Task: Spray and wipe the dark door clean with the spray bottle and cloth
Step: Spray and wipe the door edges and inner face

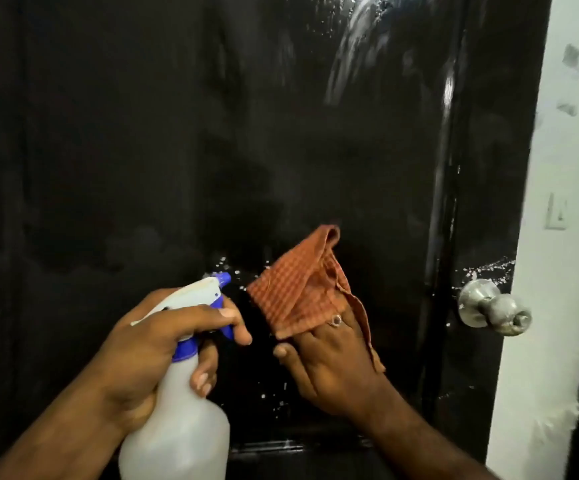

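Note:
The dark glossy door [212, 150] fills most of the view, with wet streaks near its top right and droplets lower down. My left hand [149, 351] grips a translucent white spray bottle [180, 427] by its neck, the forefinger over the blue trigger and the blue nozzle aimed at the door. My right hand [329, 365] holds an orange checked cloth [302, 292] against the door, fingers under the cloth and a ring showing. The cloth's top corner folds upward.
A silver round door knob [492, 308] sticks out at the door's right edge. Beyond it is a white wall [565, 168] with a light switch [556, 211]. A dark object stands at the far right edge.

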`<state>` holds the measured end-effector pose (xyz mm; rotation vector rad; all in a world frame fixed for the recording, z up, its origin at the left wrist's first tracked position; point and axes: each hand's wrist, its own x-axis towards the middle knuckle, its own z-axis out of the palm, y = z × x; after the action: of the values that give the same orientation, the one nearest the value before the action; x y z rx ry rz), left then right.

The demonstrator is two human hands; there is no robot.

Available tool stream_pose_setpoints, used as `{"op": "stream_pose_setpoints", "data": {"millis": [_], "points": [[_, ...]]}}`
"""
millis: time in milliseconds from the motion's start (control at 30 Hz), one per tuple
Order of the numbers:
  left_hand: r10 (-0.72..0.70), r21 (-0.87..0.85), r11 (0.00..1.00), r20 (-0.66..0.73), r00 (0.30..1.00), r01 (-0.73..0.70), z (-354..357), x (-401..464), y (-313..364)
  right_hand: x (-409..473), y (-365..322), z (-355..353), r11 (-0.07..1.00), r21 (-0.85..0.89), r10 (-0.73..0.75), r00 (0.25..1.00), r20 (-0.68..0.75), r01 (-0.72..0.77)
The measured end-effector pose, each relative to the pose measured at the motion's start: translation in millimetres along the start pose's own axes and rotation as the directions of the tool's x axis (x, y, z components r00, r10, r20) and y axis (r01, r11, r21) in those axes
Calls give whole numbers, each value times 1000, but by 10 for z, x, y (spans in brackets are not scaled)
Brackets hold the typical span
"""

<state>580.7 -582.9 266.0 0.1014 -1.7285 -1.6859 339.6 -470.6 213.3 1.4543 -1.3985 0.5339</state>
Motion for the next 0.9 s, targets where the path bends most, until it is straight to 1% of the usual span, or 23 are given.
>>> {"op": "stream_pose_setpoints", "data": {"millis": [67, 100, 133, 167, 200, 233, 267, 300, 333, 367, 400, 433, 467, 533, 567, 600, 633, 700, 733, 767, 833, 867, 900], "points": [[10, 9, 1000, 18, 1000, -10, -40, 20, 99, -126, 165, -64, 990, -22, -139, 990, 7, 139], [2, 14, 1000, 15, 1000, -2, -49, 30, 140, -109, 254, -142, 991, -33, -133, 990, -44, 131], [2, 26, 1000, 8, 1000, -2, -71, 59, 153, -6, 327, -185, 995, -51, -88, 991, -101, 83], [-11, 28, 1000, 11, 1000, 11, -84, 106, 151, 112, 357, -144, 997, -36, 55, 985, -163, -61], [-26, 32, 999, 2, 1000, 26, -86, 148, 155, 279, 331, -97, 981, -10, 188, 960, -208, -195], [-42, 24, 999, -4, 999, 42, -66, 211, 134, 391, 233, -31, 974, 22, 227, 949, -218, -228], [-44, 36, 998, -22, 999, 44, -51, 269, 113, 424, 94, 89, 985, 33, 174, 968, -179, -171], [-29, 47, 998, -50, 998, 31, -14, 326, 99, 379, 39, 203, 998, 33, 51, 992, -118, -48], [-14, 58, 998, -106, 994, 21, 35, 339, 20, 215, 52, 281, 995, 32, -94, 994, -52, 96], [-2, 58, 998, -165, 986, 12, 64, 374, -19, 49, 143, 290, 979, 16, -202, 979, 1, 202], [4, 58, 998, -233, 972, 10, 111, 362, -42, -75, 259, 234, 968, 33, -250, 968, 31, 249], [13, 80, 997, -279, 960, 10, 127, 346, -22, -96, 387, 184, 970, 30, -240, 971, 5, 240], [-4, 89, 996, -273, 962, 30, 165, 310, -45, -136, 506, 105, 984, -13, -178, 984, -11, 178], [-18, 111, 992, -301, 953, 54, 187, 241, -25, 28, 577, 24, 997, -46, 58, 994, -97, -63], [-15, 112, 992, -323, 946, 54, 166, 236, -14, 179, 536, 17, 989, -47, 130, 982, -136, -138], [-7, 117, 992, -353, 936, 52, 136, 194, 3, 329, 419, 46, 986, -49, 150, 977, -152, -159], [4, 117, 992, -376, 927, 43, 91, 182, 26, 465, 262, 130, 990, -50, 124, 982, -145, -132], [24, 128, 991, -407, 913, 31, -39, 100, 64, 528, -81, 329, 999, -12, -49, 996, -69, 48], [29, 133, 991, -423, 906, 30, -121, 31, 90, 450, -202, 437, 989, 5, -149, 988, -28, 150], [31, 135, 990, -438, 899, 32, -192, -27, 102, 314, -237, 500, 977, 11, -214, 977, 22, 214], [20, 135, 990, -438, 899, 44, -410, -134, 118, 93, -180, 504, 957, -13, -288, 952, 99, 291], [10, 139, 989, -429, 903, 55, -495, -194, 115, 42, -115, 457, 952, -38, -298, 950, 92, 303], [0, 143, 988, -417, 909, 65, -591, -250, 120, 82, -85, 415, 957, -64, -279, 958, 62, 283]]}}
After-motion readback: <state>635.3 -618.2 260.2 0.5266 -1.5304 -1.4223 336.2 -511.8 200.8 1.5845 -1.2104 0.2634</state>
